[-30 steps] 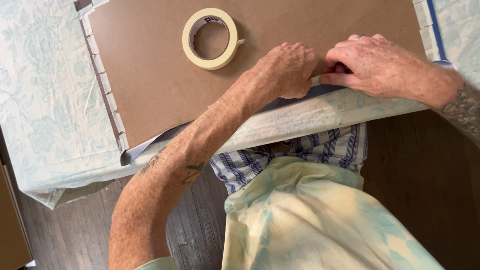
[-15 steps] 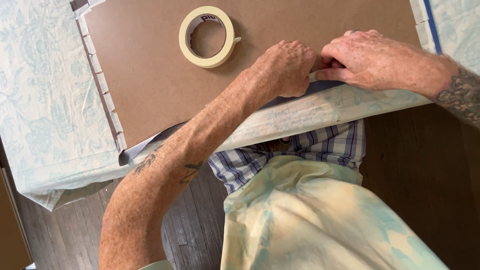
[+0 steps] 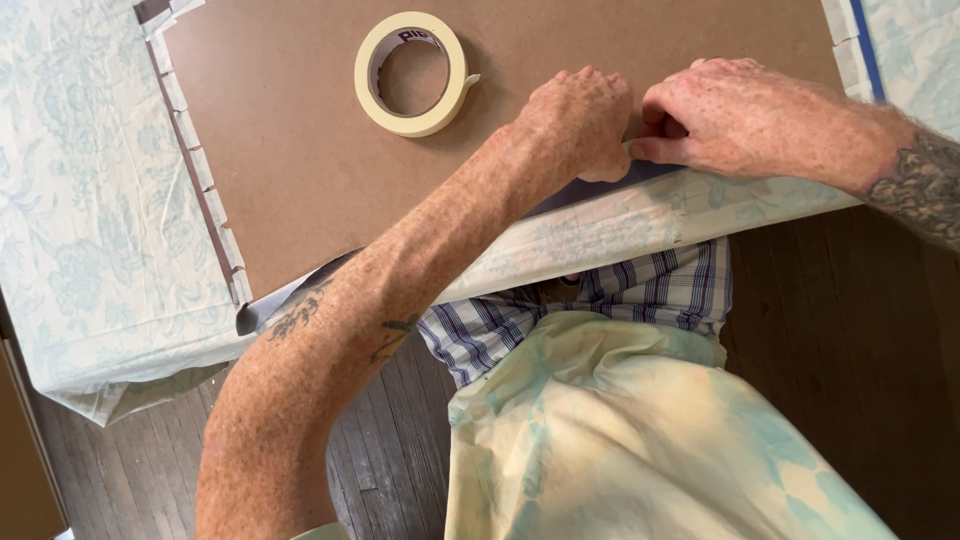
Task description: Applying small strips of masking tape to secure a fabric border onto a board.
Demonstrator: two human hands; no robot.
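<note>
Nearest to me I see a pale apron (image 3: pixel 640 440) over a checked shirt (image 3: pixel 600 300), and under them a dark wooden floor (image 3: pixel 830 320). Just beyond, the patterned fabric (image 3: pixel 620 225) is folded up over the near edge of the brown board (image 3: pixel 300 150). I judge the fabric thin, soft and light, so it will wrinkle and slip back if not kept tight; the folded edge is the place to take it. My left hand (image 3: pixel 575 120) is curled and presses knuckles-down on this edge. My right hand (image 3: pixel 735 115), just beside it, seems to pinch the edge between thumb and fingers, though the grip is partly hidden. The board looks stiff and flat. Farther away, a roll of masking tape (image 3: pixel 412 72) lies on the board, well apart from both hands. The fabric spreads left over the tabletop (image 3: pixel 70 200).
</note>
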